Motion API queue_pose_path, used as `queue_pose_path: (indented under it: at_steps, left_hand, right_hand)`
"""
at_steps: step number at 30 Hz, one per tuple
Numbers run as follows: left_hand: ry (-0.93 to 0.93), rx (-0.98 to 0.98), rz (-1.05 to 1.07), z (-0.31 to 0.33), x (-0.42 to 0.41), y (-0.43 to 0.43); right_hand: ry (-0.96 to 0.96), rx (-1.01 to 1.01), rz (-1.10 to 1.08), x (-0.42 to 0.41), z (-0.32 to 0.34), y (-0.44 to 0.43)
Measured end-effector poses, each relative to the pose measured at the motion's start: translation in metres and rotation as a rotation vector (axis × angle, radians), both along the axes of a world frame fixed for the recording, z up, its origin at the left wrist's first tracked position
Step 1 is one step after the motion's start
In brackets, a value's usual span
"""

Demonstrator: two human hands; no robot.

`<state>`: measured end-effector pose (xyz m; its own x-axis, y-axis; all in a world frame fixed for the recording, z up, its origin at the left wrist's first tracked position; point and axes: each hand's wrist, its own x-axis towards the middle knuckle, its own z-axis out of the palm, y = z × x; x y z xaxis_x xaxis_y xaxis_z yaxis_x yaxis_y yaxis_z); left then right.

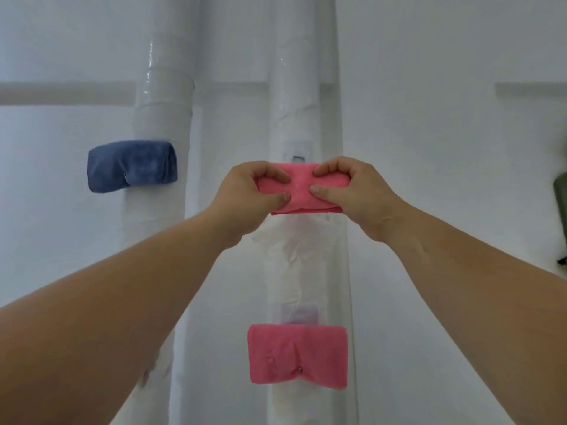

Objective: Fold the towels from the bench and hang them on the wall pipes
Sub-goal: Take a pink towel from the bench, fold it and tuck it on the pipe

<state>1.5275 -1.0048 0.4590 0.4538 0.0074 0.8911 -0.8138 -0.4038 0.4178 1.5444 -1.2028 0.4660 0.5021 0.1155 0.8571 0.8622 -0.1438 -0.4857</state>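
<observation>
I count two towels hung: a blue towel (132,165) on the left pipe (162,102), a lower pink towel (297,355) on the right pipe (294,102); the left hand (254,194) and right hand (352,194) pinch a folded pink towel (302,191) in curled fingers (325,171) just under a small hook (297,157) on that pipe. I judge it not yet hooked; the bench is out of view.

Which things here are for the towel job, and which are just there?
For the job:
- folded pink towel, pinched by the left hand and right hand
- hook just above it
- right pipe and left pipe
- blue towel and lower pink towel, already hung

Just there:
- dark green thing at the right edge
- grey strip on the wall
</observation>
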Motion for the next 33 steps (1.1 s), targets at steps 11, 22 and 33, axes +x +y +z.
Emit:
queue_pose_path:
  at_steps: [11, 22, 33]
  left_hand:
    - [-0.08, -0.026, 0.061, 0.075, 0.045, 0.007]
    - [0.048, -0.127, -0.087, 0.047, 0.074, 0.009]
    - [-0.21, 0.127, 0.571, 0.048, 0.076, -0.004]
  right_hand:
    - [-0.164, -0.015, -0.184, 0.049, 0.077, 0.019]
    - [-0.094, 0.008, -0.152, 0.071, 0.05, 0.016]
    - [-0.338, -0.22, -0.852, 0.072, 0.045, 0.036]
